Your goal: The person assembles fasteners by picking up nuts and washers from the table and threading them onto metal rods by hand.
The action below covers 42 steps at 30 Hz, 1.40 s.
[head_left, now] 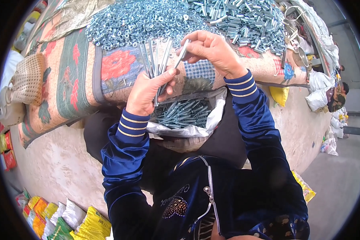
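Observation:
My left hand point(146, 92) is closed around a fanned bunch of long metal bolts point(154, 58), which point up and away from me. Close beside it, the fingertips of my right hand point(214, 50) pinch a short silvery metal sleeve point(182, 53). Its lower end reaches toward my left thumb; whether a bolt runs inside it I cannot make out. Below both hands, a white plastic sack point(216, 120) stands open between my legs, filled with metal bolts point(184, 113).
Past my hands, a flower-patterned quilt point(78, 76) bears a heap of nuts and washers point(144, 24) and, farther right, a pile of metal sleeves point(248, 24). A woven basket-like thing point(28, 78) sits at far left. Colourful sacks point(92, 224) lie at lower left.

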Each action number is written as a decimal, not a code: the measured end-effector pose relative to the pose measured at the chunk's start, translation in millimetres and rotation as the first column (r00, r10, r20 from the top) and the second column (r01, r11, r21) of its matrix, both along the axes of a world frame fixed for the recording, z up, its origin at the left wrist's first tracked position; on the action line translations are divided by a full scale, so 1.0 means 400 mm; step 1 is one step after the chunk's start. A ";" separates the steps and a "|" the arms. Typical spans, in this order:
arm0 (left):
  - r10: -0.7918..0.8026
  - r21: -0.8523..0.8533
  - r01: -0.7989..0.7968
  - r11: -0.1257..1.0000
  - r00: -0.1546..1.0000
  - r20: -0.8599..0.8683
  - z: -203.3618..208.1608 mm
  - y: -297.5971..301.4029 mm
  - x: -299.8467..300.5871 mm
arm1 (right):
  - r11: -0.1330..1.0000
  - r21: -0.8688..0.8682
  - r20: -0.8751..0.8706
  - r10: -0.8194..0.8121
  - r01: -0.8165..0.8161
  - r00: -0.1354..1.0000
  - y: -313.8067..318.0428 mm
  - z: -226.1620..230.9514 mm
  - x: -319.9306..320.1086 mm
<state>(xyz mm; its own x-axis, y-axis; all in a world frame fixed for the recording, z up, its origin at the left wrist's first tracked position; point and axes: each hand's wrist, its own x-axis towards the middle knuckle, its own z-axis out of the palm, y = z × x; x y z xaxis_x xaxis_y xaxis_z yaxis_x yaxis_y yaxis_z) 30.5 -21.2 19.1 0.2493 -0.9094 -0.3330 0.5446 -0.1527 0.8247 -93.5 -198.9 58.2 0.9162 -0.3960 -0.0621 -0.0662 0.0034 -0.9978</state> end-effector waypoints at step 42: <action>0.250 -0.035 -0.252 0.967 0.967 -0.037 -0.017 0.003 0.040 | 0.925 -0.210 0.057 -0.311 0.316 0.949 -0.109 -0.098 0.066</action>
<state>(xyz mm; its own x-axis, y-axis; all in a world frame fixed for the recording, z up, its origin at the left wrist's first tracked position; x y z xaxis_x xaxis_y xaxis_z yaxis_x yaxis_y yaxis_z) 46.6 -20.1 12.4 0.4611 -0.8316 -0.3098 0.5876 0.0245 0.8088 -67.0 -242.4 19.0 0.7435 -0.6645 0.0744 -0.0742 -0.1926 -0.9785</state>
